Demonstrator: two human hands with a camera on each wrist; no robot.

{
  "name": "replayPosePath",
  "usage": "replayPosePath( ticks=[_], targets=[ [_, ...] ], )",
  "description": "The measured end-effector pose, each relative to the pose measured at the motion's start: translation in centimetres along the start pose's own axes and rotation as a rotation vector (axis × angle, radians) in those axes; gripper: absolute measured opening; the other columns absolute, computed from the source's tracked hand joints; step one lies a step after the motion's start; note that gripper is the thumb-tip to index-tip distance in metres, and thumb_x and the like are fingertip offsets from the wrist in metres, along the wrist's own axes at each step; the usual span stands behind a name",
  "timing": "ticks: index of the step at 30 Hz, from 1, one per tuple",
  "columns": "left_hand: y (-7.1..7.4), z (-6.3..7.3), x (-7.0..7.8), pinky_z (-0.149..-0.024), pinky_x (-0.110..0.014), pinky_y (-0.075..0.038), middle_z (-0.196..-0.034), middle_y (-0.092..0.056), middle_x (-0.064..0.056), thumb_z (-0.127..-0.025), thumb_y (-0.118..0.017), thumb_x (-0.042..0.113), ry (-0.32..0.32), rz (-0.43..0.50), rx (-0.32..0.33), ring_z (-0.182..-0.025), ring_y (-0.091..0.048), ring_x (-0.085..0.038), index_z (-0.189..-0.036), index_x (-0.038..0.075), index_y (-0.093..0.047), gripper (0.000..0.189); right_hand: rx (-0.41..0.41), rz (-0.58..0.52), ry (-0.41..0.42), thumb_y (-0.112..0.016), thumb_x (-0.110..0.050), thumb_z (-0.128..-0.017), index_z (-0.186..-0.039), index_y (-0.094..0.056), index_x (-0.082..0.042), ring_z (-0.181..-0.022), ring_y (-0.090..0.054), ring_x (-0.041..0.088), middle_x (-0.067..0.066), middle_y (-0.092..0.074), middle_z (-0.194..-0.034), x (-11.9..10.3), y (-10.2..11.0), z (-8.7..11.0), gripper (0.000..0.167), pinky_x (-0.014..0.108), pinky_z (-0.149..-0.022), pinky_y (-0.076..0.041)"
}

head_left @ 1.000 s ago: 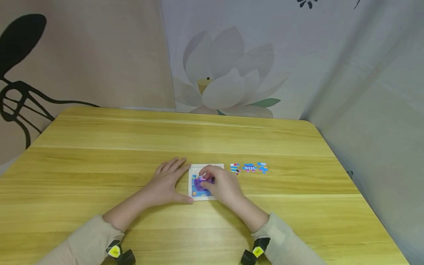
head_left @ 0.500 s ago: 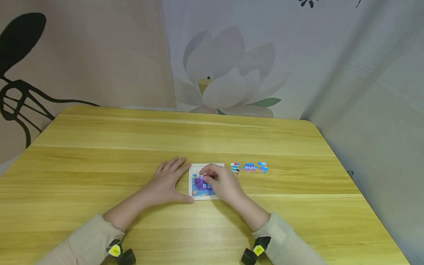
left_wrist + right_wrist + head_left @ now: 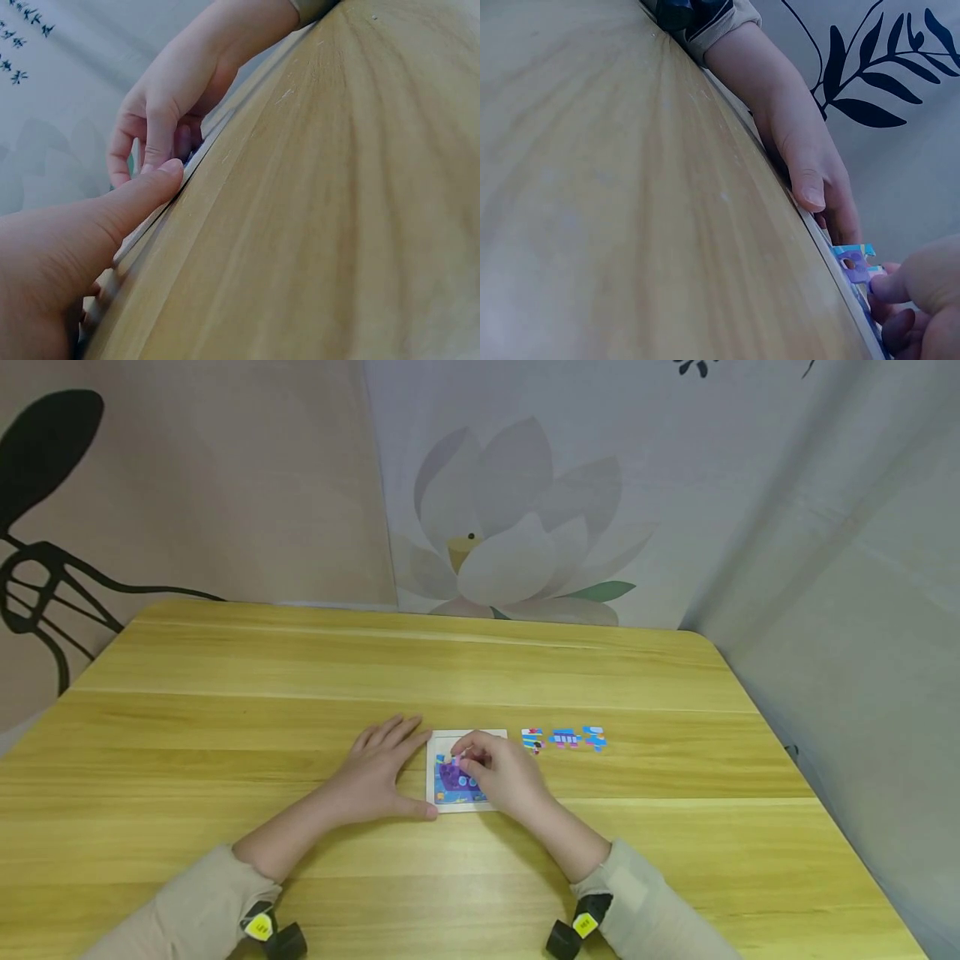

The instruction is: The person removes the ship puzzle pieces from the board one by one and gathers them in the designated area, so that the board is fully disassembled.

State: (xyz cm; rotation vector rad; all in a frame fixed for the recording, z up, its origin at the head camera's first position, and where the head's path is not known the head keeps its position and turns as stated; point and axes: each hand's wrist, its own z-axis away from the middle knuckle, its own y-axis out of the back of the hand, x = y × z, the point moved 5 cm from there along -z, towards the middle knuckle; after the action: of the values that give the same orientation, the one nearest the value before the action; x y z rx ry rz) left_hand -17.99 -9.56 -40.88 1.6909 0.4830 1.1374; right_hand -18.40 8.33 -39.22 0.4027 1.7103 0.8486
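A piece (image 3: 853,262) (purple and blue, with a brown spot) is pinched between the thumb and fingers of the right hand (image 3: 506,777) and is held tilted over the frame (image 3: 459,808). The frame's lower part is filled by a purple and blue picture (image 3: 448,777); its near left corner is touched by the thumb of the left hand (image 3: 378,781), whose fingers are spread loosely. On the table (image 3: 450,893), 3 loose pieces (image 3: 566,739) are lined up right of the frame.
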Motion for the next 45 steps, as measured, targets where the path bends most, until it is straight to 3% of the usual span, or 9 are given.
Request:
replayPosePath(
  ticks=[9, 17, 23, 28, 32, 40, 45],
  targets=[
    [0.1, 0.0, 0.0, -0.108, -0.063, -0.005, -0.155, -0.022, -0.015, -0.069, -0.065, 0.074, 0.003, 0.016, 0.022, -0.142, -0.010, -0.038, -0.147, 0.007, -0.037, 0.106, 0.000, 0.040, 0.001, -0.068, -0.013, -0.090, -0.095, -0.067, -0.025, -0.062, -0.052, 0.006, -0.014, -0.059, -0.071, 0.0, -0.1, 0.0, 0.012, 0.027, -0.055, -0.041],
    [0.0, -0.2, 0.5, -0.108, -0.062, -0.003, -0.154, -0.026, -0.015, -0.075, -0.067, 0.065, 0.080, 0.033, 0.062, -0.142, -0.013, -0.037, -0.144, 0.008, -0.042, 0.093, -0.003, 0.052, 0.004, -0.067, -0.012, -0.090, -0.096, -0.067, -0.024, -0.060, -0.051, 0.007, -0.013, -0.058, -0.071, -0.2, 0.0, 0.0, 0.013, 0.026, -0.054, -0.040],
    [-0.1, -0.6, 0.9, -0.107, -0.064, 0.001, -0.154, -0.024, -0.016, -0.070, -0.076, 0.051, 0.161, 0.092, 0.056, -0.142, -0.010, -0.039, -0.142, 0.006, -0.043, 0.092, -0.027, -0.011, -0.025, -0.066, -0.012, -0.091, -0.097, -0.068, -0.021, -0.061, -0.051, 0.009, -0.010, -0.058, -0.071, -0.2, 0.1, -0.1, 0.011, 0.026, -0.054, -0.040],
    [-0.2, -0.6, 0.9, -0.107, -0.064, 0.001, -0.155, -0.023, -0.016, -0.068, -0.078, 0.049, 0.165, 0.102, 0.044, -0.142, -0.009, -0.039, -0.142, 0.006, -0.043, 0.093, -0.044, -0.152, -0.039, -0.064, -0.007, -0.092, -0.099, -0.068, -0.014, -0.068, -0.052, 0.012, -0.006, -0.062, -0.078, 0.0, 0.6, -0.1, 0.011, 0.027, -0.060, -0.044],
    [-0.2, -0.6, 0.8, -0.108, -0.062, 0.002, -0.155, -0.023, -0.015, -0.068, -0.078, 0.052, 0.168, 0.103, 0.041, -0.142, -0.009, -0.038, -0.143, 0.007, -0.043, 0.094, -0.034, -0.264, -0.033, -0.063, -0.003, -0.091, -0.101, -0.069, -0.009, -0.064, -0.050, 0.014, -0.001, -0.065, -0.085, 0.1, 1.6, 0.1, 0.013, 0.025, -0.057, -0.043],
    [-0.1, -0.5, 0.9, -0.109, -0.061, 0.001, -0.155, -0.023, -0.014, -0.069, -0.077, 0.055, 0.159, 0.093, 0.041, -0.142, -0.010, -0.037, -0.143, 0.008, -0.043, 0.094, -0.010, -0.300, -0.041, -0.065, -0.003, -0.089, -0.100, -0.070, -0.005, -0.058, -0.040, 0.014, 0.002, -0.065, -0.085, 1.6, 3.6, 0.8, 0.012, 0.022, -0.051, -0.034],
    [0.0, -0.4, 0.9, -0.109, -0.061, 0.001, -0.155, -0.022, -0.014, -0.070, -0.076, 0.056, 0.151, 0.101, 0.039, -0.143, -0.009, -0.036, -0.144, 0.008, -0.042, 0.095, 0.015, -0.266, -0.056, -0.066, -0.001, -0.088, -0.099, -0.070, -0.004, -0.061, -0.043, 0.015, 0.003, -0.066, -0.084, 3.1, 4.9, 1.4, 0.012, 0.023, -0.055, -0.037]
  ],
)
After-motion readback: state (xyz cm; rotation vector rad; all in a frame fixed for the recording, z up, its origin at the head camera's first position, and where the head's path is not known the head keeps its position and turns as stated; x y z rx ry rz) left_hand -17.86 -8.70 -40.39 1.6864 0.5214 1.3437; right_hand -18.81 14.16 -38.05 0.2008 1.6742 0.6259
